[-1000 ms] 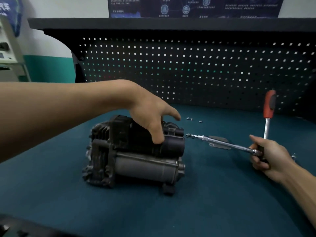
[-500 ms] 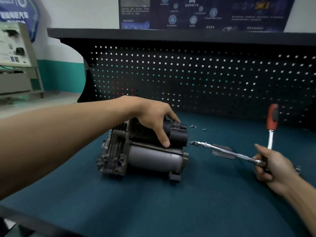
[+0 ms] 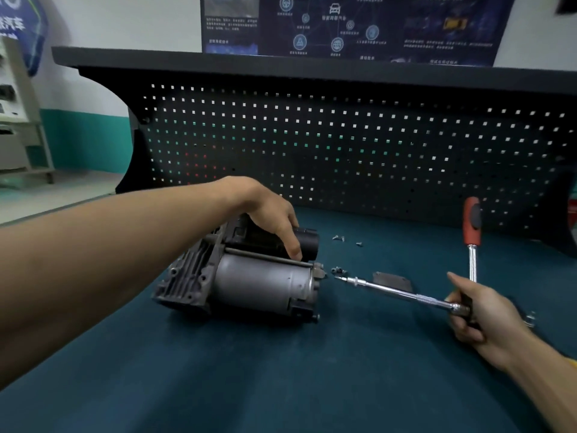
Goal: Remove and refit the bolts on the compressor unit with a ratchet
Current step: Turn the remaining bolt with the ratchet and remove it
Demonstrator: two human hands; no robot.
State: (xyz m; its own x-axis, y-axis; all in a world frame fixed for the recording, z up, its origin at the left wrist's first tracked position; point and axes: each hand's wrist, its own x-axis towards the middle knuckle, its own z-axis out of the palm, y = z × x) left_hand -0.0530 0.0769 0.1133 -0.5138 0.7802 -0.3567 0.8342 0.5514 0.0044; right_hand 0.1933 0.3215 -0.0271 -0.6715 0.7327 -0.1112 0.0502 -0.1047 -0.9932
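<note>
Clamped over the top of the compressor unit [image 3: 265, 285] with the left hand [image 3: 271, 218]: fingers curled down the near side onto the black housing, thumb hidden behind, wrist arched high, forearm reaching in from the left edge of the surface [image 3: 281, 385]. Unit swung round and rolled since a second ago, grey cylinder now uppermost and toward the viewer, right end turned to face the tool. Sits near the middle of the surface, somewhat toward the back edge. Reads as lining up an end fastener for the next turn, with no turning yet.

Wrapped round the head of the ratchet [image 3: 402, 294] with the right hand [image 3: 477, 320], near the right edge: fist closed, thumb raised, red grip standing upright above the knuckles, long chrome extension slanting left, tip just beside the unit's end but apart from it.

Loose bolts [image 3: 338, 270] just beside that tip, more toward the back edge. Flat plate [image 3: 392, 280] behind the extension. Removing or refitting: cannot tell.
</note>
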